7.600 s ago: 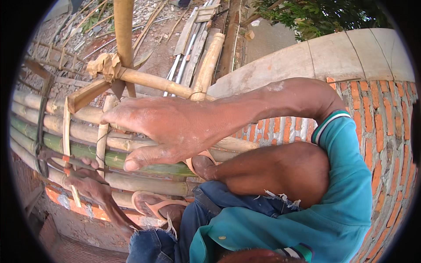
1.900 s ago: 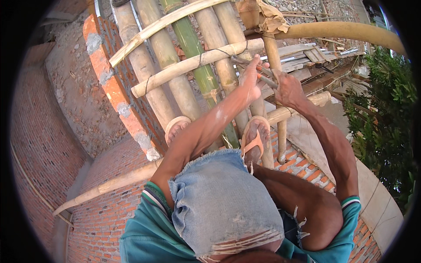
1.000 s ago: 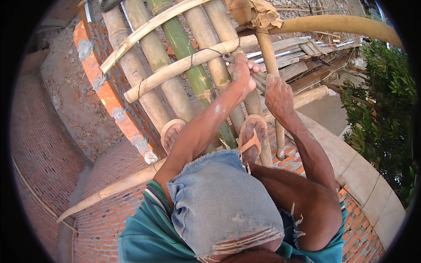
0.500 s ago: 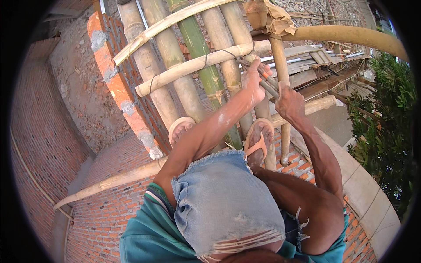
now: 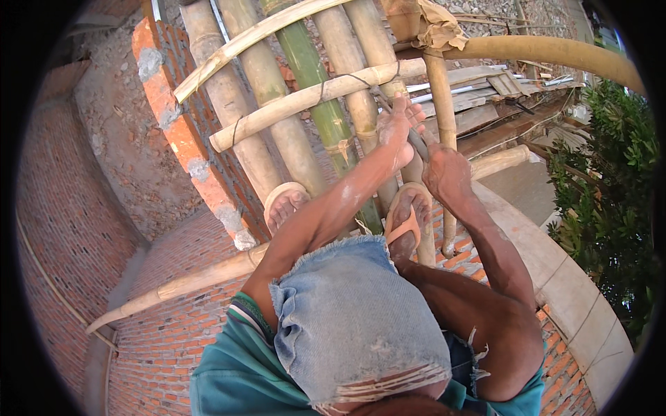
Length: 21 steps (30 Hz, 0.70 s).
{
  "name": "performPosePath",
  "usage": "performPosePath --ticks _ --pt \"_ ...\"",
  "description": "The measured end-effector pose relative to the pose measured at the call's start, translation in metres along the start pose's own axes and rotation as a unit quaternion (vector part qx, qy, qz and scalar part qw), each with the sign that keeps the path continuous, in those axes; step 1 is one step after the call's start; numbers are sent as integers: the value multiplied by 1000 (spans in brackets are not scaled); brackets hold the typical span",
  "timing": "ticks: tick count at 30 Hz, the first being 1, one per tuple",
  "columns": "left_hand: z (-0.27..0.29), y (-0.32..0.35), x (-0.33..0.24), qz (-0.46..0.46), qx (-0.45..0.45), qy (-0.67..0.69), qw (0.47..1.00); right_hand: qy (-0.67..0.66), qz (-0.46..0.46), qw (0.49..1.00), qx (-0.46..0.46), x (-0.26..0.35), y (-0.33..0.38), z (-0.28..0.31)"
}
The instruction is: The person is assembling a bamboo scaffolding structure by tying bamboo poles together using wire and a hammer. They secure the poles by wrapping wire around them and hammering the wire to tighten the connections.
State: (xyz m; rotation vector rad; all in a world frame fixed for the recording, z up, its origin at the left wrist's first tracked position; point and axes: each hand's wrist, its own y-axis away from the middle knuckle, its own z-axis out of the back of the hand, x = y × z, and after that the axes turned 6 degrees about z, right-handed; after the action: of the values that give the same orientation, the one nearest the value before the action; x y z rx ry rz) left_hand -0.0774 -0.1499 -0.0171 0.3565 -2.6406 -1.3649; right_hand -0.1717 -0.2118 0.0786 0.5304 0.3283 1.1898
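My right hand [image 5: 446, 175] is a fist round the lower end of metal pincers [image 5: 419, 144]. The pincers slant up and left to a bamboo crosspiece [image 5: 277, 113], near its right end. My left hand [image 5: 394, 132] rests against the pincers' upper part, its fingers stretched out and the palm partly showing. It hides much of the tool, so the jaws cannot be made out clearly. Dark wire ties [image 5: 322, 93] loop round the crosspiece, which lies over several lengthwise bamboo poles [image 5: 291, 142], one of them green [image 5: 334, 125].
My sandalled feet [image 5: 409, 225] stand on the poles. A broken brick wall edge [image 5: 186, 145] rises at left. An upright bamboo post [image 5: 442, 104] stands right of my hands, under a thick pole [image 5: 548, 54]. Lower down lie planks [image 5: 468, 100], a brick wall [image 5: 173, 326] and leafy branches [image 5: 607, 201].
My right hand has moved left, swinging the pincers' handle end closer to my left hand. The left hand's fingers are more stretched out. The view has shifted slightly.
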Motion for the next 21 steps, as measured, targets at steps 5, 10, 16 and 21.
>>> performPosePath --ticks 5,10,16,21 --pt "9 -5 -3 -21 137 87 986 133 -28 990 -42 18 2 -3" --pt "8 -14 -4 2 127 108 986 284 -13 947 -151 23 0 -10" --pt "0 -16 -14 41 -3 46 998 255 -19 953 -161 35 6 -10" --pt "-15 -12 -16 40 -15 90 995 167 3 974 -156 9 -7 -2"
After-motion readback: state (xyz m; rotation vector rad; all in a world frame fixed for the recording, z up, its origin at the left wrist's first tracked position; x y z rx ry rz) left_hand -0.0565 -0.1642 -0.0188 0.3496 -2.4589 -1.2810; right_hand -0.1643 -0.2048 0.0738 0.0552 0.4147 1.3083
